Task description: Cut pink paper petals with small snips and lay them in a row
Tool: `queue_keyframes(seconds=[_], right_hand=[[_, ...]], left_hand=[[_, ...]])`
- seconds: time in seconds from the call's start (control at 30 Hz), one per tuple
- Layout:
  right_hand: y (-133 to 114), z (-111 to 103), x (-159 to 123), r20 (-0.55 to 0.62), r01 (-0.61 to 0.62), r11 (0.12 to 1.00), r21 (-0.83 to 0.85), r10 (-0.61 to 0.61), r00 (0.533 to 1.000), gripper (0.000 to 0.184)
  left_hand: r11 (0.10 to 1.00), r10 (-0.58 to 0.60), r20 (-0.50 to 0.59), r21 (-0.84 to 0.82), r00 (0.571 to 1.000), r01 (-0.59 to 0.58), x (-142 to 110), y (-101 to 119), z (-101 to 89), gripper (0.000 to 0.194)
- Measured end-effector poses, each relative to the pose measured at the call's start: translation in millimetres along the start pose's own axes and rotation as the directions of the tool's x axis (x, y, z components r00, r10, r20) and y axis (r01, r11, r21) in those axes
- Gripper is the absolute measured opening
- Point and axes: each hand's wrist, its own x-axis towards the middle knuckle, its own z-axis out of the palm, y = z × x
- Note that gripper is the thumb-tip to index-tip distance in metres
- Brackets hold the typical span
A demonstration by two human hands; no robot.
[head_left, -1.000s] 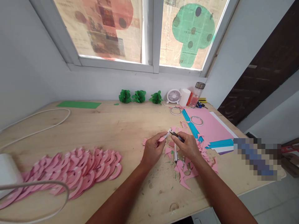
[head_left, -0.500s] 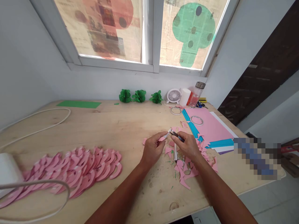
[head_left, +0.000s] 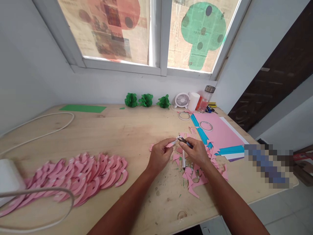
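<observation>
Between the fingertips of my left hand (head_left: pixel 159 153) is a small folded paper piece (head_left: pixel 174 141), white and pale pink. My right hand (head_left: pixel 195 150) grips slim dark tweezers (head_left: pixel 184 141), whose tips meet the white end of that piece. Both hands hover just above the wooden table, fingers closed. Pink paper scraps (head_left: pixel 192 181) lie beneath and around my right hand. A thin white pen-like stick (head_left: pixel 184 159) lies among them, partly hidden by the hand.
A long pile of curved pink paper pieces (head_left: pixel 97 176) spreads at the left, beside a white cable (head_left: pixel 68 195). Pink and blue sheets (head_left: pixel 227 133) are stacked at the right with a tape roll (head_left: pixel 206 126). Green paper balls (head_left: pixel 146 100), a small fan (head_left: pixel 182 100) and a bottle (head_left: pixel 204 101) stand behind.
Hardly anything differs. My fingers and the tweezers stay at the paper piece, with only a very slight shift at its white tip.
</observation>
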Motion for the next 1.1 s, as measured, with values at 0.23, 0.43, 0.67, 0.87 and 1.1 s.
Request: queue_keyframes(seconds=[0.23,0.43,0.67,0.87,1.1], right_hand=[[-2.3,0.2,-0.7,0.006,-0.013,1.000,-0.003,0.013,1.000,0.039],[-1.4,0.3,-0.6,0.001,0.001,1.000,-0.013,-0.001,1.000,0.039],[-0.8,0.8,-0.4,0.000,0.008,1.000,-0.026,-0.008,1.000,0.040],[-1.6,1.1,-0.4,-0.001,0.002,0.999,-0.033,-0.002,1.000,0.040],[-1.8,0.9,-0.8,-0.005,-0.014,0.999,-0.029,0.014,1.000,0.041]], left_hand=[[1.000,-0.005,0.002,-0.002,1.000,0.005,0.6,4.7,-1.8,0.028],[1.000,-0.012,-0.004,0.011,1.000,0.012,0.8,4.0,-1.4,0.028],[1.000,-0.009,-0.004,0.009,1.000,0.009,0.7,3.2,-1.4,0.031],[1.000,-0.005,0.001,0.015,1.000,0.005,0.4,3.0,-1.4,0.032],[1.000,-0.003,0.001,0.005,1.000,0.003,0.3,2.4,-1.3,0.032]])
